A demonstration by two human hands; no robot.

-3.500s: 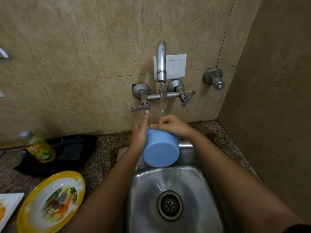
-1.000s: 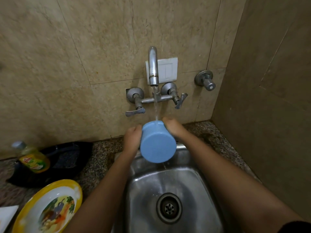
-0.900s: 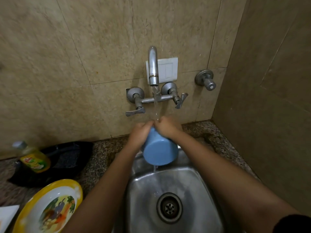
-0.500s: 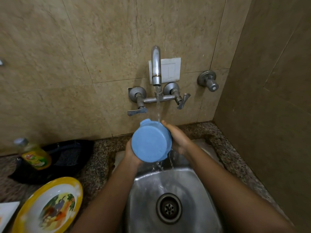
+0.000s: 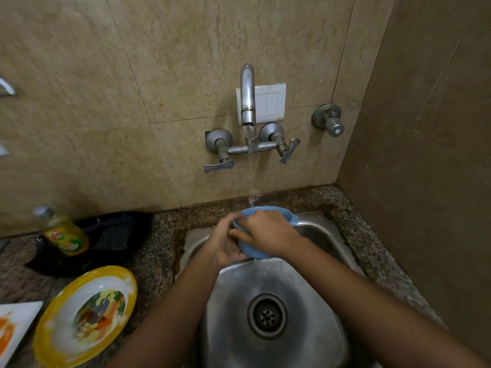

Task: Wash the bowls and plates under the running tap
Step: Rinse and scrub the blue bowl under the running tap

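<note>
Bowl, smooth blue plastic, mouth up under the tap; left hand and right hand both clasp it.

A clear plastic dish-soap bottle of yellow-green liquid, with a grey cap and red-and-yellow label, leans on a black tray at the back left of the speckled granite tabletop. A white plastic switch plate sits on the beige tiled wall, with a round metal stop valve to its right
</note>
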